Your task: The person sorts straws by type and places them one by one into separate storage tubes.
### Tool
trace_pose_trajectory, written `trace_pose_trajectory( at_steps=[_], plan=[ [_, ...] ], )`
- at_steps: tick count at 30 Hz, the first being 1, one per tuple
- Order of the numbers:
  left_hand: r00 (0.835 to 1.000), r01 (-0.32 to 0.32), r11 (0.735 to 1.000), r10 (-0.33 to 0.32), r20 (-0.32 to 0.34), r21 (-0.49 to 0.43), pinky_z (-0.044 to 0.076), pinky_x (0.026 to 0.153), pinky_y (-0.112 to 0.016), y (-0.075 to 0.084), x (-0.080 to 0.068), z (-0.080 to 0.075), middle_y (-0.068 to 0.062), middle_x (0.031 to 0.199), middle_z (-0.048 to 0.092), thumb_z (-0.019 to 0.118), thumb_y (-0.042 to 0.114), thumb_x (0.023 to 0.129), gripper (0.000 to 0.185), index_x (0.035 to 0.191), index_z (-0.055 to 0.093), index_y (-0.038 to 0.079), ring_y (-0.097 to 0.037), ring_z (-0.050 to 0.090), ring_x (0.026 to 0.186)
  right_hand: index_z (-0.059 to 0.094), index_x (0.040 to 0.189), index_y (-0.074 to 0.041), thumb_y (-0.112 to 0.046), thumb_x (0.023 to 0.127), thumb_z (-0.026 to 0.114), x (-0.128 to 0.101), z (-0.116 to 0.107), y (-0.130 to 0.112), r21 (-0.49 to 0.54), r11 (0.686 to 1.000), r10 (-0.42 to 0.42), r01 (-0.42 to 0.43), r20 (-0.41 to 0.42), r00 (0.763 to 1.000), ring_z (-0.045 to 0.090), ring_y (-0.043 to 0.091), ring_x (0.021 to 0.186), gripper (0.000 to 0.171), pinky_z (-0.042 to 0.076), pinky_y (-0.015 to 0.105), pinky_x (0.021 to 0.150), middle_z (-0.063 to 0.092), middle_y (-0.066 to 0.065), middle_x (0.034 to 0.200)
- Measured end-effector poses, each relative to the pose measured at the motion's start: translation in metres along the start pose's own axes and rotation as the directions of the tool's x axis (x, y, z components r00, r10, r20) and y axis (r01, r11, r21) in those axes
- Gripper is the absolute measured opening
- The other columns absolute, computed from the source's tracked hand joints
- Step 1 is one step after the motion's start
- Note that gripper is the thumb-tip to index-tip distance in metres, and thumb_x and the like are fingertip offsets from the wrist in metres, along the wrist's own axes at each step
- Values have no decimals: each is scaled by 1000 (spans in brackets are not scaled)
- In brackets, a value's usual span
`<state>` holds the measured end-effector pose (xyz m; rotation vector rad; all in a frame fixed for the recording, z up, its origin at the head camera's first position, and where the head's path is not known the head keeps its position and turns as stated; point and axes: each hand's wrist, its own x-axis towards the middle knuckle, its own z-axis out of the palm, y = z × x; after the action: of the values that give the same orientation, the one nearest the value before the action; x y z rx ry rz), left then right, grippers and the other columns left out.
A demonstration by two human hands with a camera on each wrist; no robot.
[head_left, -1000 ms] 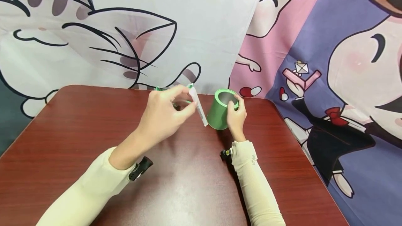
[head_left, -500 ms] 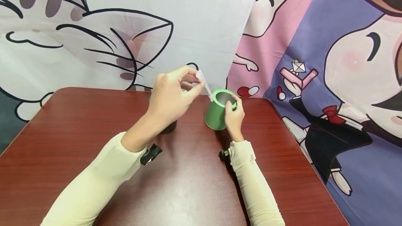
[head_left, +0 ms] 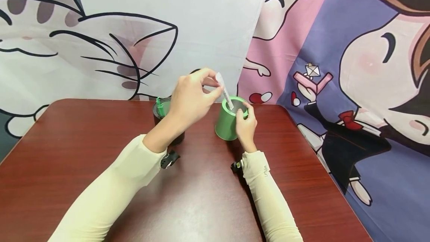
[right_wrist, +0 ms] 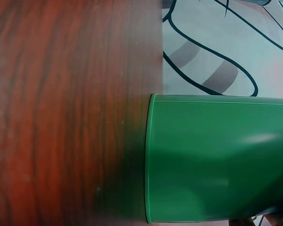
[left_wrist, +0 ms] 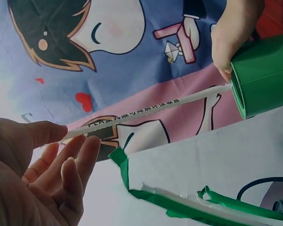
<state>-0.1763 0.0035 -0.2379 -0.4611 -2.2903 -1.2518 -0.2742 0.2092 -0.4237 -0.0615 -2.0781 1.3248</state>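
Note:
My left hand (head_left: 193,96) pinches a white paper-wrapped drinking straw (head_left: 224,90) near its upper end, between thumb and fingers. The straw slants down, its lower tip at the open mouth of a green cylindrical holder (head_left: 225,124). Printed lettering runs along the straw (left_wrist: 146,110) in the left wrist view. My right hand (head_left: 246,125) grips the holder's rim from the right, thumb on the near side. The holder stands upright on the table; its green side (right_wrist: 217,160) fills much of the right wrist view.
A dark cylindrical holder (head_left: 178,139) stands left of the green one, partly hidden behind my left hand. Green strips with clear wrapping (left_wrist: 179,202) stick out of it. The reddish-brown wooden table (head_left: 195,189) ends at a printed cloth backdrop (head_left: 215,29).
My left hand has moved right, carrying the straw from beside the green holder to over its mouth. The dark holder now shows more. My right hand keeps its grip on the rim.

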Motion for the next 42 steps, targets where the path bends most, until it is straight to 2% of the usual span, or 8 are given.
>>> trace_pose_trajectory(
  at_steps=[5,8,12,15,22,29,34,42],
  plan=[
    [999,16,996,-19,30,93,46,65,-32,0,7,9,9,98,76,72,27,90,10,99,70,23,-10,69,93,64,127,-13,-21,91,55,0,-1,-2,0,1000,-10,10,5,1000,56,25,91,37,44,43,83,68,8,121],
    [996,20,985,-35,83,173,46,66,-33,-2,12,16,10,99,75,73,30,89,11,99,70,26,-16,65,104,64,126,-12,-21,91,55,0,-1,-3,5,1000,-13,13,1,1000,58,26,95,37,44,44,86,67,7,122],
    [979,29,961,-82,186,274,47,71,-36,-8,14,21,11,102,75,76,35,87,23,109,72,30,-18,66,103,64,126,-12,-22,91,55,-2,-2,-3,3,1000,-10,10,10,1000,60,25,102,37,45,43,89,67,7,123],
    [971,38,956,-104,214,292,47,76,-39,-11,11,20,11,104,74,77,37,86,31,116,72,30,-17,67,101,64,126,-12,-22,92,55,-4,-1,-3,4,1000,-6,6,21,1000,59,25,99,37,45,42,87,68,8,121],
    [985,5,973,-45,169,232,48,63,-36,-5,-2,10,14,101,74,77,41,85,30,113,72,30,-19,63,100,64,126,-14,-21,92,56,-2,-1,-2,4,1000,-12,12,14,1000,55,26,88,36,43,42,79,69,11,111],
    [993,-56,996,48,107,75,49,69,-34,-9,-22,5,13,90,75,77,37,85,27,108,72,25,-3,71,81,64,126,-15,-22,93,55,-3,-1,-3,4,1000,0,0,13,1000,54,25,85,35,42,39,76,69,12,109],
    [995,-48,999,48,84,-3,46,62,-31,-13,-35,0,14,86,75,77,35,85,27,110,72,24,-3,67,68,64,126,-15,-22,92,56,-3,-1,-4,13,1000,-2,2,11,1000,55,25,88,35,42,39,78,69,9,114],
    [991,-5,993,20,132,-116,48,56,-30,-17,-56,-4,13,83,73,78,31,85,30,113,70,22,-7,62,54,64,127,-14,-22,92,57,-3,-3,-2,21,1000,4,-5,23,1000,59,25,100,36,44,41,86,67,5,124]
  ],
)
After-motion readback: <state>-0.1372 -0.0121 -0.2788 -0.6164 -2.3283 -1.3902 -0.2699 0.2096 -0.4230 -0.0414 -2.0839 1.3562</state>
